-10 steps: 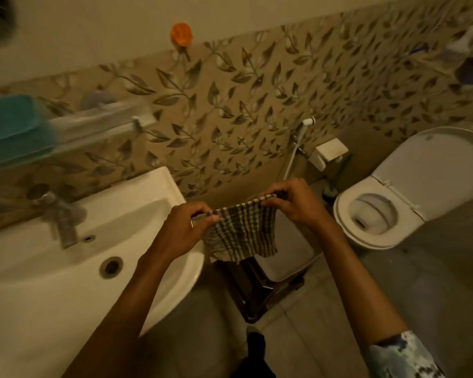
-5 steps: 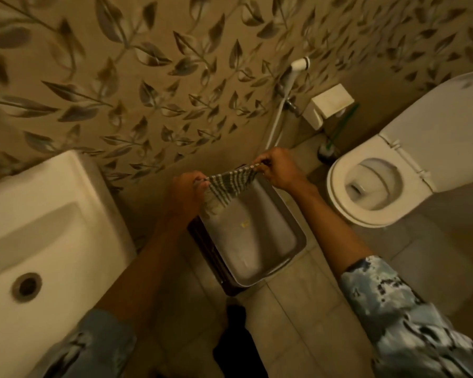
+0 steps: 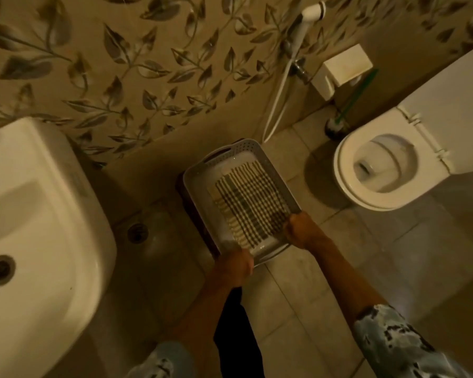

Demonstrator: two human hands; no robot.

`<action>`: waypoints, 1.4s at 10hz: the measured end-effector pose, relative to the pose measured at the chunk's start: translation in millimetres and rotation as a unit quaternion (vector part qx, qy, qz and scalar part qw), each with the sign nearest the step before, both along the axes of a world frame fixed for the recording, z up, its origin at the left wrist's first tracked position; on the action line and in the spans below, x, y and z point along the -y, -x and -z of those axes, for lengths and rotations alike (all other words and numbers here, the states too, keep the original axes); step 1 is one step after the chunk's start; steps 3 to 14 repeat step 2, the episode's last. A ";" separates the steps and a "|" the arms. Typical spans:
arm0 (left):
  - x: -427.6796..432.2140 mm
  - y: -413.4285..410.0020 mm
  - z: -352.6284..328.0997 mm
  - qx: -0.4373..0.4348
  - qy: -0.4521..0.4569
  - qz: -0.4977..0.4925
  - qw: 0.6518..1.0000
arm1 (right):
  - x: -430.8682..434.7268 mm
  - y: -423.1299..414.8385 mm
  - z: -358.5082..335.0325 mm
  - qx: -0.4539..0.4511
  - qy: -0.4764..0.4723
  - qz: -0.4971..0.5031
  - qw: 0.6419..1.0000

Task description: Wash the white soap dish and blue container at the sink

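Centrally, left hand and right hand, fingers curled, pinch near corners of a cloth lying in a basket; tiled floor below, sink at left, toilet at right, leaf-patterned wall above.

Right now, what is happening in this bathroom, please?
A person is laying a dark-and-light checked cloth flat inside a pale perforated plastic tray, which stands between the white ceramic sink and the white toilet. The left hand and the right hand each hold a near corner of the cloth. The white soap dish and blue container are not in view.
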State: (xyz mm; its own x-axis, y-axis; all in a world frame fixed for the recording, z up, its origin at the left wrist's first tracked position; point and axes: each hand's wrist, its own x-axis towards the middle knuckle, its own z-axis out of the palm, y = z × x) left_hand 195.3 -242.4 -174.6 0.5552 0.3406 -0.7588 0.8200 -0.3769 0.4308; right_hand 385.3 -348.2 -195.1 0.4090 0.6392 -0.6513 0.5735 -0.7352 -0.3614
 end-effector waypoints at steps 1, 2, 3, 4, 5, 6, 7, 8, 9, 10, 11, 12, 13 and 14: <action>27.9 21.3 -3.2 -0.042 0.057 0.091 0.993 | 18.3 6.8 -0.2 0.002 -0.022 0.022 1.000; 23.1 34.7 -11.7 0.007 0.033 0.067 0.997 | 16.2 12.5 -12.1 0.000 -0.042 0.027 0.999; 23.1 34.7 -11.7 0.007 0.033 0.067 0.997 | 16.2 12.5 -12.1 0.000 -0.042 0.027 0.999; 23.1 34.7 -11.7 0.007 0.033 0.067 0.997 | 16.2 12.5 -12.1 0.000 -0.042 0.027 0.999; 23.1 34.7 -11.7 0.007 0.033 0.067 0.997 | 16.2 12.5 -12.1 0.000 -0.042 0.027 0.999; 23.1 34.7 -11.7 0.007 0.033 0.067 0.997 | 16.2 12.5 -12.1 0.000 -0.042 0.027 0.999; 23.1 34.7 -11.7 0.007 0.033 0.067 0.997 | 16.2 12.5 -12.1 0.000 -0.042 0.027 0.999; 23.1 34.7 -11.7 0.007 0.033 0.067 0.997 | 16.2 12.5 -12.1 0.000 -0.042 0.027 0.999; 23.1 34.7 -11.7 0.007 0.033 0.067 0.997 | 16.2 12.5 -12.1 0.000 -0.042 0.027 0.999; 23.1 34.7 -11.7 0.007 0.033 0.067 0.997 | 16.2 12.5 -12.1 0.000 -0.042 0.027 0.999; 23.1 34.7 -11.7 0.007 0.033 0.067 0.997 | 16.2 12.5 -12.1 0.000 -0.042 0.027 0.999; 23.1 34.7 -11.7 0.007 0.033 0.067 0.997 | 16.2 12.5 -12.1 0.000 -0.042 0.027 0.999; 23.1 34.7 -11.7 0.007 0.033 0.067 0.997 | 16.2 12.5 -12.1 0.000 -0.042 0.027 0.999; 23.1 34.7 -11.7 0.007 0.033 0.067 0.997 | 16.2 12.5 -12.1 0.000 -0.042 0.027 0.999</action>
